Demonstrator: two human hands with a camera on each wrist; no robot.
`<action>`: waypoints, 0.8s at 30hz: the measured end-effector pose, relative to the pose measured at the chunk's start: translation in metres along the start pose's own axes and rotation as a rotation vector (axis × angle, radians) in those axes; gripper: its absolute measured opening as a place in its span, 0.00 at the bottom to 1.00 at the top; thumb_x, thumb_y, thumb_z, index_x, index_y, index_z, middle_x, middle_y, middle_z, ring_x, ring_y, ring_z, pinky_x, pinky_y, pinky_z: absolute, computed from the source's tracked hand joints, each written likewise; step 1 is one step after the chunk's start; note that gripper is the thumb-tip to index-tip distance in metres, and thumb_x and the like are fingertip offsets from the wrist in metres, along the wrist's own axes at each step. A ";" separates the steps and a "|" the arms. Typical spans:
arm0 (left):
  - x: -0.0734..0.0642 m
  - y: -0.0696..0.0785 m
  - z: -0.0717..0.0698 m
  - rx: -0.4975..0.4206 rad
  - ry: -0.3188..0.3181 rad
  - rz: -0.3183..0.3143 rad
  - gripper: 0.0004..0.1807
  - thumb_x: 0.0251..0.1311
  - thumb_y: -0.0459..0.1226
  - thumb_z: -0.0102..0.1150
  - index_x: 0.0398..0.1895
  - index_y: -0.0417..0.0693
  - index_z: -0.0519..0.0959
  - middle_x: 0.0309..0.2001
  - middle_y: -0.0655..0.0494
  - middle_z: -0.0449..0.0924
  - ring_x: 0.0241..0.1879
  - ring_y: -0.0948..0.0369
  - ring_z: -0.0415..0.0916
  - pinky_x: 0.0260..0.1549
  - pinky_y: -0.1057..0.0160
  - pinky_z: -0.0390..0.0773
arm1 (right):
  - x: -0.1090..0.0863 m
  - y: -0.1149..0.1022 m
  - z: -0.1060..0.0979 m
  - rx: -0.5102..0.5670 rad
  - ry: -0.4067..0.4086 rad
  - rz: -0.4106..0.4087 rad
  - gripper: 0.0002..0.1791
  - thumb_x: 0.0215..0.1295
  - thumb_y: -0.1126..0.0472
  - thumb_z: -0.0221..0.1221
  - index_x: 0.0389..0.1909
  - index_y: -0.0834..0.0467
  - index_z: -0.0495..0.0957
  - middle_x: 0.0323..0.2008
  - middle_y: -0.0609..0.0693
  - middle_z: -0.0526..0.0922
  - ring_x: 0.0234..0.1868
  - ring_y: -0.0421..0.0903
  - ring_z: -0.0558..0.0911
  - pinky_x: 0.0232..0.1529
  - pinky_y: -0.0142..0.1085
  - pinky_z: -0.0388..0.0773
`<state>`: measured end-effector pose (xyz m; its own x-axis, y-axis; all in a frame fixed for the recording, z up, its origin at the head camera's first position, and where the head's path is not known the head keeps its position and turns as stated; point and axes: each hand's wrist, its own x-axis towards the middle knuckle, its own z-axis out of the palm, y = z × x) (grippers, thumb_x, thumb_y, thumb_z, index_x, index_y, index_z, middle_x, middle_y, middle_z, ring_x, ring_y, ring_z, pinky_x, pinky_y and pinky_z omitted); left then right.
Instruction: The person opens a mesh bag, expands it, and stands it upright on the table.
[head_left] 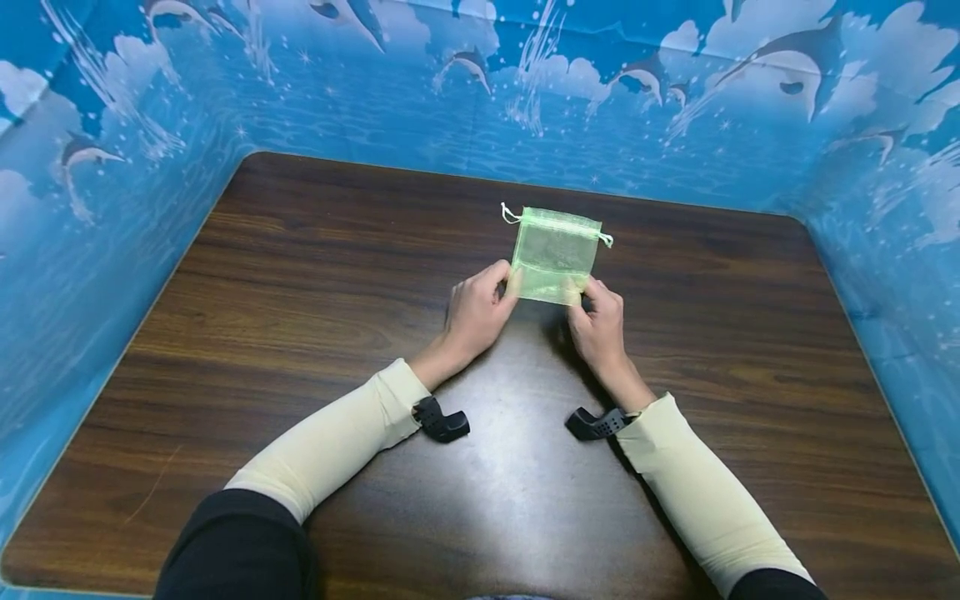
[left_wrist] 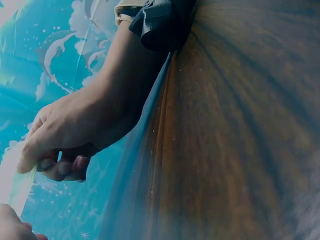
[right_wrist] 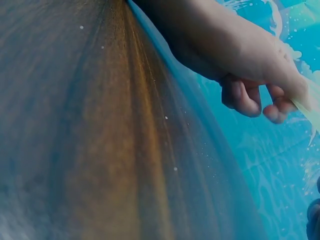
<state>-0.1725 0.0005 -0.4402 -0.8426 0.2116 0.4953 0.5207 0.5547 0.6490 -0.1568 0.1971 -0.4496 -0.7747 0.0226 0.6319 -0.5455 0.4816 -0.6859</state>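
Observation:
A sheer green drawstring pouch (head_left: 557, 254) is held up flat over the far half of the table, its white cord loops sticking out at both top corners. My left hand (head_left: 480, 308) pinches the lower left corner between thumb and fingers. At the lower right corner, my right hand (head_left: 600, 325) grips the pouch the same way. In the left wrist view a pale edge of the pouch (left_wrist: 22, 192) shows at the thumb, with the other fingers curled beneath. The right wrist view catches a strip of the pouch (right_wrist: 311, 107) at the right fingertips.
A dark wood-grain table (head_left: 337, 250) with rounded corners lies under both arms. Blue cloth printed with dolphins (head_left: 375, 108) hangs round its back and sides. A black wrist camera (head_left: 442, 421) sits on the left cuff, another camera (head_left: 594, 423) on the right.

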 end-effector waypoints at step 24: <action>0.019 -0.029 -0.007 -0.230 -0.009 -0.051 0.11 0.75 0.38 0.58 0.47 0.38 0.83 0.44 0.46 0.79 0.37 0.57 0.70 0.38 0.64 0.68 | 0.009 0.015 -0.007 -0.080 -0.378 0.285 0.24 0.68 0.71 0.56 0.65 0.65 0.69 0.55 0.62 0.74 0.47 0.54 0.79 0.50 0.42 0.74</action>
<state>-0.2026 -0.0172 -0.4451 -0.8693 0.1960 0.4537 0.4941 0.3668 0.7882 -0.1700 0.2106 -0.4521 -0.9600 -0.1497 0.2365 -0.2792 0.5687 -0.7737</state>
